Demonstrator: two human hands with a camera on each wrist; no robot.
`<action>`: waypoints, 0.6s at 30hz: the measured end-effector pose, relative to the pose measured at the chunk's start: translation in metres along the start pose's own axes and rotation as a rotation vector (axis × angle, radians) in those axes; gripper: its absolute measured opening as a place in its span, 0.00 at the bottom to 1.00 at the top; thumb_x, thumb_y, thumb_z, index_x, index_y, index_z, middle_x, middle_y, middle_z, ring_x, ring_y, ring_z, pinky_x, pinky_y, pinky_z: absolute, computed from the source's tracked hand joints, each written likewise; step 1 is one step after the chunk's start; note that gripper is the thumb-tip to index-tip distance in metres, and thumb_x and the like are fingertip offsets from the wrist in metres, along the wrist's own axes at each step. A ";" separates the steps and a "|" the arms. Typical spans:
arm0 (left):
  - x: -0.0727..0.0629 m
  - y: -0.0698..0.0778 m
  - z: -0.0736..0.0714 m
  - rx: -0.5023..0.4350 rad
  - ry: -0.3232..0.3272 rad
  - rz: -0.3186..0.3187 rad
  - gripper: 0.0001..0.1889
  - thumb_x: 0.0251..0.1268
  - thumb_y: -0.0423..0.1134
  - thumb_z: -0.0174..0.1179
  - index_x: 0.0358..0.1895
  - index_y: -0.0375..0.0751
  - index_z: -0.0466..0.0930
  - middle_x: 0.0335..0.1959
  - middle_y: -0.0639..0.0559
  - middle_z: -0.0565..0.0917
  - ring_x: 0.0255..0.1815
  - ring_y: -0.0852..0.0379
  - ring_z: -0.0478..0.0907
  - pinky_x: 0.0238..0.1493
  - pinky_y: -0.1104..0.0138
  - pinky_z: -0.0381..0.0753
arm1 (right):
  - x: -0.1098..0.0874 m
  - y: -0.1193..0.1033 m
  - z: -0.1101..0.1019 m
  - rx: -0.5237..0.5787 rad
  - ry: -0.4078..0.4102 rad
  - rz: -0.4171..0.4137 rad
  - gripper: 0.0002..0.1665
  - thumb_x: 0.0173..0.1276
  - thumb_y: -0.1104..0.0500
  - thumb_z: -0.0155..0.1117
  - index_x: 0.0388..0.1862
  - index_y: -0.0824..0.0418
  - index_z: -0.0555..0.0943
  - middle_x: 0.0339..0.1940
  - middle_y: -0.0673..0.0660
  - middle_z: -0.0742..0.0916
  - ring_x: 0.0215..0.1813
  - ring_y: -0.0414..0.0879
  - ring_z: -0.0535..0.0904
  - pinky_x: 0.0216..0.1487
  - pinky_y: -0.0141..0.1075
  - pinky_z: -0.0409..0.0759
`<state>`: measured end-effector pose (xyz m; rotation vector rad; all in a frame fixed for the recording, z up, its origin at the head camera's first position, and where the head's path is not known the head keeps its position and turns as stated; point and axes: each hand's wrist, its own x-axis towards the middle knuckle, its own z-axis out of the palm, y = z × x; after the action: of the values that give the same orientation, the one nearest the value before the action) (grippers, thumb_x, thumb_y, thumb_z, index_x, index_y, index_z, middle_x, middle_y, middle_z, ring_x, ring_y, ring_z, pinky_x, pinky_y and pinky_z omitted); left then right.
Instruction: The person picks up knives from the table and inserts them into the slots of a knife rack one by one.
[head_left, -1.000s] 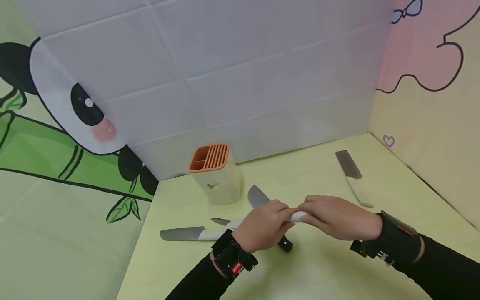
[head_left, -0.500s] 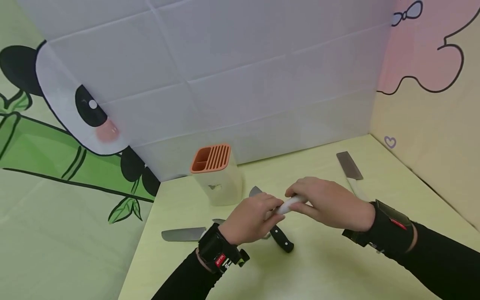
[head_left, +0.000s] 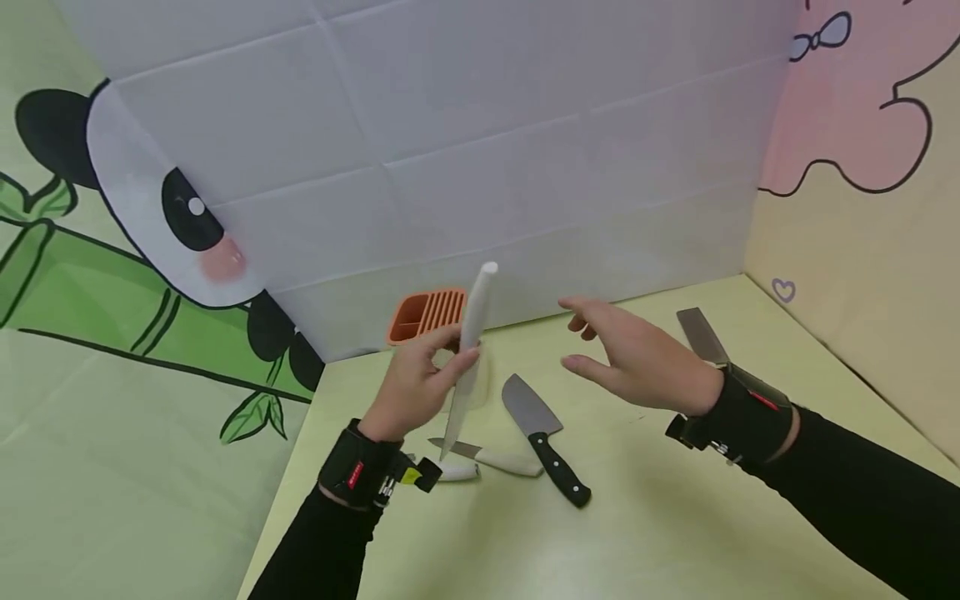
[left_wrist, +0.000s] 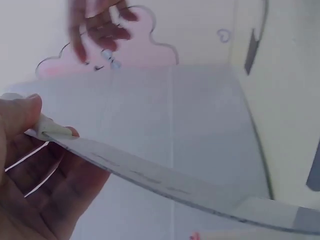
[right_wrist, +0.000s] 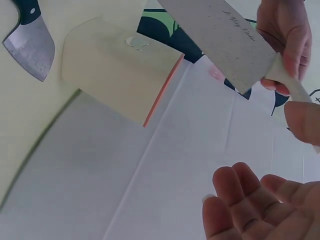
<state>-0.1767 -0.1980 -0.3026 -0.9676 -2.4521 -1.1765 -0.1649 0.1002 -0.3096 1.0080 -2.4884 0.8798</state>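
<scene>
My left hand [head_left: 416, 379] pinches a white-handled kitchen knife [head_left: 477, 304] near the base of its handle. The handle points up and the blade slants down. In the right wrist view its blade [right_wrist: 220, 40] looks broad; the left wrist view shows it nearly edge-on. To the right, my right hand [head_left: 637, 354] is raised over the table with fingers spread from the thumb, touching nothing. Below lie a black-handled knife [head_left: 555, 450], a small white-handled knife [head_left: 506, 461] and another white handle [head_left: 459, 472], its blade hidden by my left wrist.
A pale knife block [right_wrist: 120, 70] with an orange slotted top [head_left: 427, 315] stands near the back wall, partly behind my left hand. At the right lies a square-ended knife [head_left: 699, 333], its handle hidden by my right wrist. Walls rise at the back and right.
Both hands were on the white handle; my right hand has let go and moved up and away. My left hand has moved left and raised the knife upright towards the block.
</scene>
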 end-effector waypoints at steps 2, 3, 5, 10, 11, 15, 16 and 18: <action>0.002 -0.001 -0.012 -0.002 0.077 -0.015 0.14 0.70 0.36 0.60 0.55 0.37 0.81 0.42 0.46 0.82 0.43 0.52 0.80 0.31 0.64 0.85 | 0.009 0.003 0.004 0.009 -0.025 0.008 0.38 0.69 0.53 0.65 0.72 0.65 0.63 0.53 0.56 0.80 0.51 0.47 0.77 0.49 0.41 0.76; 0.003 -0.001 -0.018 0.000 0.113 -0.026 0.14 0.69 0.36 0.60 0.55 0.37 0.81 0.43 0.45 0.83 0.43 0.51 0.80 0.31 0.64 0.85 | 0.014 0.004 0.007 0.011 -0.036 0.010 0.38 0.69 0.53 0.65 0.72 0.65 0.64 0.52 0.56 0.81 0.51 0.48 0.78 0.49 0.41 0.77; 0.004 -0.002 -0.027 -0.004 0.179 -0.050 0.14 0.70 0.37 0.60 0.55 0.36 0.80 0.44 0.44 0.82 0.42 0.51 0.80 0.31 0.64 0.85 | 0.024 0.006 0.012 0.013 -0.058 0.012 0.37 0.69 0.53 0.65 0.71 0.65 0.64 0.52 0.57 0.81 0.51 0.48 0.78 0.50 0.42 0.77; 0.009 -0.004 -0.045 -0.064 0.321 -0.055 0.14 0.71 0.37 0.59 0.54 0.35 0.80 0.41 0.43 0.82 0.45 0.51 0.80 0.33 0.64 0.85 | 0.052 0.011 0.028 -0.016 -0.112 -0.001 0.34 0.69 0.54 0.65 0.69 0.66 0.67 0.52 0.58 0.81 0.52 0.50 0.78 0.52 0.43 0.76; 0.011 -0.005 -0.047 -0.076 0.344 -0.050 0.13 0.71 0.37 0.59 0.54 0.36 0.81 0.41 0.43 0.82 0.47 0.51 0.80 0.33 0.64 0.85 | 0.058 0.012 0.031 -0.025 -0.123 -0.004 0.33 0.69 0.54 0.65 0.69 0.66 0.68 0.53 0.59 0.81 0.53 0.50 0.78 0.53 0.43 0.76; 0.019 -0.010 -0.056 -0.102 0.411 -0.047 0.14 0.71 0.37 0.59 0.55 0.35 0.80 0.43 0.42 0.82 0.48 0.50 0.80 0.34 0.64 0.85 | 0.084 0.014 0.049 -0.082 -0.152 -0.042 0.28 0.69 0.55 0.65 0.64 0.66 0.73 0.55 0.60 0.82 0.55 0.53 0.78 0.55 0.44 0.75; 0.021 -0.011 -0.058 -0.107 0.422 -0.048 0.15 0.71 0.38 0.58 0.55 0.35 0.80 0.44 0.42 0.82 0.48 0.49 0.80 0.34 0.65 0.85 | 0.090 0.015 0.055 -0.099 -0.162 -0.049 0.27 0.70 0.54 0.65 0.63 0.66 0.74 0.56 0.60 0.81 0.56 0.53 0.78 0.55 0.44 0.75; 0.024 -0.012 -0.063 -0.104 0.441 -0.053 0.15 0.72 0.39 0.58 0.55 0.34 0.80 0.45 0.43 0.82 0.49 0.50 0.80 0.35 0.65 0.84 | 0.102 0.016 0.068 -0.129 -0.186 -0.055 0.26 0.70 0.54 0.64 0.63 0.65 0.75 0.57 0.60 0.81 0.56 0.54 0.77 0.56 0.44 0.74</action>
<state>-0.2061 -0.2406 -0.2581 -0.5899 -2.0935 -1.3758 -0.2517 0.0130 -0.3179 1.1548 -2.6168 0.6259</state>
